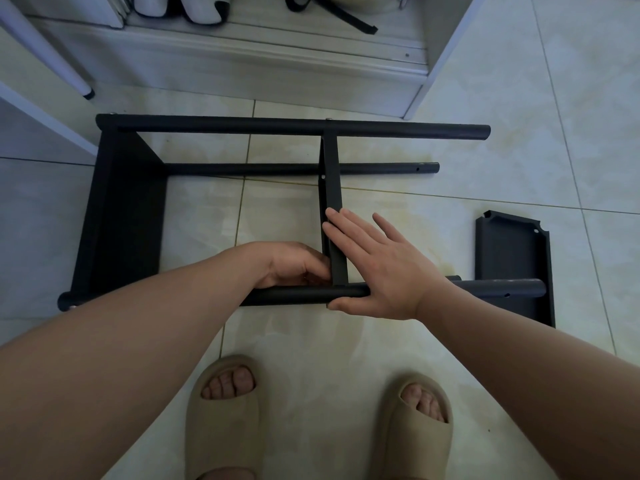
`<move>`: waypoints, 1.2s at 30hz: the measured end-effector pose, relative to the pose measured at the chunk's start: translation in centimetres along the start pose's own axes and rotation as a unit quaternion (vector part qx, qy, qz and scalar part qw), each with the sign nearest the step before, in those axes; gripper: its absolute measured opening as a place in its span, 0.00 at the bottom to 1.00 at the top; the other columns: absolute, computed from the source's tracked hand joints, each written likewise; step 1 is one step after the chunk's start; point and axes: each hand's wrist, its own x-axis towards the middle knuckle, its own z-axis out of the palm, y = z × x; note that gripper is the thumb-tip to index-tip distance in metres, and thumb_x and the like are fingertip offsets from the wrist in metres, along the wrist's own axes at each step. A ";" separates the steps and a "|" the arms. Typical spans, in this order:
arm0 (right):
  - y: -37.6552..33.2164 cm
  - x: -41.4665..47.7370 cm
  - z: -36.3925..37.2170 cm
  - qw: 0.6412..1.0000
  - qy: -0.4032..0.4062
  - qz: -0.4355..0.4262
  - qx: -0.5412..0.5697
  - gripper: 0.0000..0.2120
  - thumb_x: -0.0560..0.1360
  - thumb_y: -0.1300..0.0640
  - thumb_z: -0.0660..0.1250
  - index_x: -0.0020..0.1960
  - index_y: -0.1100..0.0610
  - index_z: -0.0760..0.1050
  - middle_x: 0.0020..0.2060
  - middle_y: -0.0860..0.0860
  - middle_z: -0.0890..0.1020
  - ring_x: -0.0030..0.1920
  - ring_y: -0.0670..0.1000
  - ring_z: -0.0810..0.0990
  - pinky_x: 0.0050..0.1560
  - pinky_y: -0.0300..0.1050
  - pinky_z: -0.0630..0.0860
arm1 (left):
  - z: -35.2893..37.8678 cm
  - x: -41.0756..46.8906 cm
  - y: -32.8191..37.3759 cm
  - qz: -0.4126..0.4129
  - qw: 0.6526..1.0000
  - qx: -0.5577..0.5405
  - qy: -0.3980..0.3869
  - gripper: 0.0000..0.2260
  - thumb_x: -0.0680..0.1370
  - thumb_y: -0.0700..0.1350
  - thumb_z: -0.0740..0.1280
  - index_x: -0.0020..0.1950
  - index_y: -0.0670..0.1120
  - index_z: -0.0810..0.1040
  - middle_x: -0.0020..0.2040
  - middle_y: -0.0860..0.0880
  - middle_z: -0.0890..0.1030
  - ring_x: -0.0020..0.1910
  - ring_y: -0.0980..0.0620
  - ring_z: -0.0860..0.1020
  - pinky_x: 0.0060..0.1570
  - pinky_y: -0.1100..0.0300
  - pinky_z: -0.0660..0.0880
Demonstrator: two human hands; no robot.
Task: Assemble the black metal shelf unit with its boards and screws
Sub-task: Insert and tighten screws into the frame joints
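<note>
The black metal shelf unit lies on its side on the tiled floor. One board closes its left end and a middle board stands edge-on between the tubes. My left hand is curled at the corner where the middle board meets the near tube; what its fingertips hold is hidden. My right hand lies flat with straight fingers against the middle board's right face, its thumb under the near tube. A loose third board lies on the floor at the right, under the tube ends.
A white cabinet base stands just behind the unit, and a white table leg at the back left. My two feet in beige slippers are close in front of the near tube.
</note>
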 end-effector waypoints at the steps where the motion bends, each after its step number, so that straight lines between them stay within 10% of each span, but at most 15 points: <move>1: 0.0 0.0 0.0 1.000 0.000 0.000 0.001 0.51 0.73 0.23 0.51 0.83 0.54 0.43 0.82 0.47 0.40 0.81 0.46 0.36 0.81 0.57 0.43 | 0.0 0.0 0.0 0.002 1.000 -0.004 -0.003 0.16 0.77 0.34 0.65 0.37 0.48 0.87 0.39 0.48 0.85 0.38 0.54 0.83 0.39 0.63 0.78; 14: 0.1 0.1 -0.2 1.000 -0.005 0.001 -0.001 0.51 0.73 0.24 0.52 0.83 0.54 0.43 0.82 0.47 0.39 0.81 0.46 0.36 0.81 0.57 0.44 | -0.3 0.2 -0.1 0.007 0.999 -0.047 -0.003 0.11 0.77 0.31 0.64 0.51 0.42 0.82 0.44 0.46 0.85 0.43 0.52 0.83 0.48 0.60 0.79; 36: 0.1 0.2 -0.1 1.000 -0.001 -0.002 0.000 0.51 0.73 0.23 0.51 0.83 0.54 0.43 0.82 0.47 0.40 0.81 0.46 0.37 0.81 0.57 0.45 | -0.4 0.5 -0.3 0.000 1.000 -0.004 0.009 0.06 0.67 0.42 0.71 0.40 0.48 0.87 0.43 0.46 0.85 0.42 0.52 0.84 0.44 0.60 0.79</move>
